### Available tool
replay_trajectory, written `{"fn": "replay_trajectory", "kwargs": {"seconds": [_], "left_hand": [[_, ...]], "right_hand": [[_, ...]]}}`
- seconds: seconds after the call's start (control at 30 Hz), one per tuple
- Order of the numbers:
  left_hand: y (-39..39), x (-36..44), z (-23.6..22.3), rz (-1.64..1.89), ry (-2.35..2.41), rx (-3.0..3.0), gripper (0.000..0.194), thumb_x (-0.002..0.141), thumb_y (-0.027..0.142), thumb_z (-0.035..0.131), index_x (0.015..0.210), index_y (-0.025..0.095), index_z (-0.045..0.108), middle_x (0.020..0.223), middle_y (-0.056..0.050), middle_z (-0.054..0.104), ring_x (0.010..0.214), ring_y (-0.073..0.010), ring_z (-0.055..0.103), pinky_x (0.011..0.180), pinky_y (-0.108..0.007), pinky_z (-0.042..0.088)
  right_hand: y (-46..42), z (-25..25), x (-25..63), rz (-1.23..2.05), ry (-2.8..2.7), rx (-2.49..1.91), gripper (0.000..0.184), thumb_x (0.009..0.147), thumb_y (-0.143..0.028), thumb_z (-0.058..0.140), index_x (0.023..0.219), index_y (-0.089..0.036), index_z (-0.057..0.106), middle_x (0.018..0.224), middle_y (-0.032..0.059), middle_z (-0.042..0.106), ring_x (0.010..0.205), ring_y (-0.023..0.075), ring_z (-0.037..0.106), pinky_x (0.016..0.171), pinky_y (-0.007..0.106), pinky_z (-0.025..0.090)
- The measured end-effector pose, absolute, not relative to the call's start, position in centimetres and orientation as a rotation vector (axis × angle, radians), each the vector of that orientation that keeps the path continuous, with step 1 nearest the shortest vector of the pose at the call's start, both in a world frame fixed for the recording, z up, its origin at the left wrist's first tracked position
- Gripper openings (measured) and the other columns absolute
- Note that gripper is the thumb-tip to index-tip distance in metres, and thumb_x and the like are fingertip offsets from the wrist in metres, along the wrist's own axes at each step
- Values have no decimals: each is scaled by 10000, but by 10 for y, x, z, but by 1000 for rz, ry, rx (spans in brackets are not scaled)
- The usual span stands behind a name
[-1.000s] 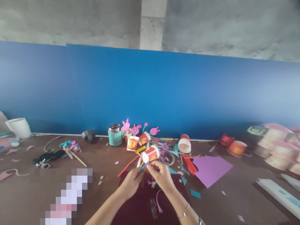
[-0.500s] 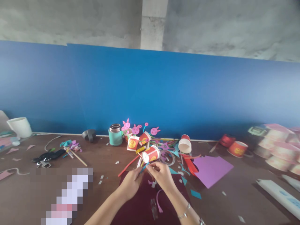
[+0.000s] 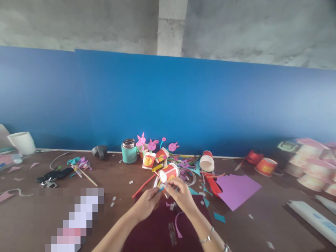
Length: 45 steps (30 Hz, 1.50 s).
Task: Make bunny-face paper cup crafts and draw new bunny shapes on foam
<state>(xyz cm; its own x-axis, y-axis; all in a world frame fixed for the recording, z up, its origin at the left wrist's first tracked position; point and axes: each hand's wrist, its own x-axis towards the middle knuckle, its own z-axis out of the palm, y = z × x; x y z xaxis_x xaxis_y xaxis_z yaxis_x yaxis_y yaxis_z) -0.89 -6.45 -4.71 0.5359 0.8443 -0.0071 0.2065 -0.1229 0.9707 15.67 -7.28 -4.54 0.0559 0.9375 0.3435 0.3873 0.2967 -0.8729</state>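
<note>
**Blue piece in the left fingertips, right fingertips right at it**

Small blue piece is up at the fingertips, above the far part of the maroon sheet. Left hand is pinched on it. Right hand is curled in close, nearly meeting the left; can't tell whether it grips too.

Status: pink animal faces are already up on stems by the cups at the back. Blue piece is off the desk, in hand; can't see it joined to anything. What's left can't be read from this view.

Just beyond the fingers: tipped red-and-white cup, contact unclear. Behind it, upright cup and teal jar. Tangle of coloured strips crowds the far side, so little free room there.

Right: purple sheet, red-handled tool at its edge, blue scrap. Near side: purple curved strip and a clear item on the maroon sheet, between the forearms.
</note>
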Motion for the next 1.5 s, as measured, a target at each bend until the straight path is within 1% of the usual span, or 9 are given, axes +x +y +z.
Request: {"fn": "replay_trajectory", "kwargs": {"seconds": [0.2,0.37,0.63,0.8,1.0,1.23,1.33,1.43,1.5], "left_hand": [[-65,-11,-47,649,906,1667,409,841,549,419,664,181,444,491,59,411,449,-82,343,447,-219,259],[-66,-9,-46,714,864,1659,341,845,501,452,859,165,510,466,80,412,418,-86,366,444,-208,280],[-63,-9,-48,775,895,1714,324,872,446,427,878,147,553,457,62,451,418,-93,384,459,-209,306],[-65,-10,-43,844,1002,1895,294,855,395,461,820,150,619,660,-14,600,596,-136,511,570,-221,381],[-73,-12,-37,797,1089,2095,232,870,310,449,970,216,636,924,-66,695,834,-221,630,714,-260,409],[-72,-9,-42,862,1079,2039,221,876,291,432,899,195,630,859,-54,681,758,-198,610,656,-244,391],[-70,-8,-44,905,1041,1955,248,878,334,437,850,182,630,776,-30,647,698,-169,563,628,-233,377],[-66,-9,-44,934,1050,1861,294,871,394,445,759,166,594,648,8,552,596,-130,472,562,-220,337],[-64,-10,-43,948,1052,1807,306,862,408,458,708,163,559,602,25,496,568,-118,435,545,-217,321]], "right_hand": [[-73,-43,157,783,-1533,-1263,245,747,-376,626,654,-153,672,615,6,575,603,138,494,592,234,398],[-74,-43,158,783,-1531,-1264,205,749,-348,610,757,-154,673,631,-2,570,562,122,470,548,226,375],[-71,-47,159,753,-1552,-1279,234,757,-379,614,712,-155,669,611,6,573,546,124,459,522,227,366],[-71,-49,160,773,-1547,-1281,254,758,-401,610,708,-159,665,594,13,605,551,148,519,516,235,398],[-74,-45,156,742,-1568,-1276,185,757,-329,610,705,-161,669,672,31,650,633,167,572,594,245,441],[-78,-41,151,774,-1555,-1251,167,740,-312,622,687,-162,670,646,21,632,607,155,555,579,241,441],[-76,-41,153,835,-1528,-1205,267,765,-401,606,700,-151,676,645,22,618,607,150,536,567,240,419],[-71,-45,157,919,-1443,-1185,403,807,-516,522,880,-152,681,705,28,613,631,149,533,550,234,401],[-68,-48,159,935,-1362,-1231,461,794,-561,499,915,-149,669,714,28,602,616,142,523,521,225,386]]}}
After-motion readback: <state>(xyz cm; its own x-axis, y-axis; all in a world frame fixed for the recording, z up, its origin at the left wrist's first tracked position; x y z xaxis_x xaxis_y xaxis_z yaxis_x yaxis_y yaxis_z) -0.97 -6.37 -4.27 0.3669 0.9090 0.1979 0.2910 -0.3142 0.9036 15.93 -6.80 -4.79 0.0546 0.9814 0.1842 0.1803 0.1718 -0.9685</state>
